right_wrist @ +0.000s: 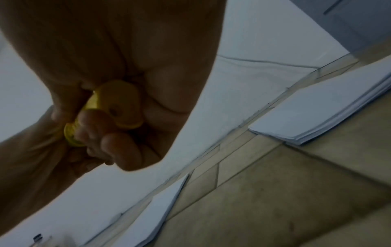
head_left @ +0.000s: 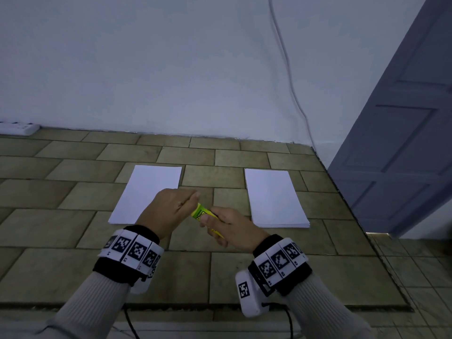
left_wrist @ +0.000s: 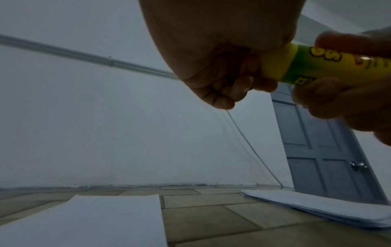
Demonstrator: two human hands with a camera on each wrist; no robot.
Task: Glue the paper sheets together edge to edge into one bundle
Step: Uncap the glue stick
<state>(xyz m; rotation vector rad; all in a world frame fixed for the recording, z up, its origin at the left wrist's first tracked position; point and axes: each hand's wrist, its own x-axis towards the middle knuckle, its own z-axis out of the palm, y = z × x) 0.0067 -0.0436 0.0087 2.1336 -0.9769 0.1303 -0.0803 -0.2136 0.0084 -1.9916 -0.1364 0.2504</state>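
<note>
Between the two hands, above the tiled table (head_left: 97, 172), a yellow-and-green glue stick (head_left: 201, 211) is held off the surface, slanting from the left hand (head_left: 168, 206) down toward the right hand (head_left: 230, 226). The left hand's fingers (left_wrist: 237, 86) are clenched around the stick's far end, hiding whatever cap is there, while the right hand's fingers (right_wrist: 118, 145) are wrapped around the labelled body, with the yellow base (right_wrist: 118, 103) showing past them in the right wrist view. Beyond the left knuckles and partly covered by them lies a single white sheet (head_left: 149, 189), flat on the table. Off to the outer side of the right fingers, well apart from that sheet, sits a stack of white paper (head_left: 274, 199), its layered edges visible at the near end. Farther past the fingertips stands a pale wall (head_left: 171, 69) with a thin cable (head_left: 291, 77) running down it, and a grey panelled door (head_left: 401, 133) beyond the right hand.
</note>
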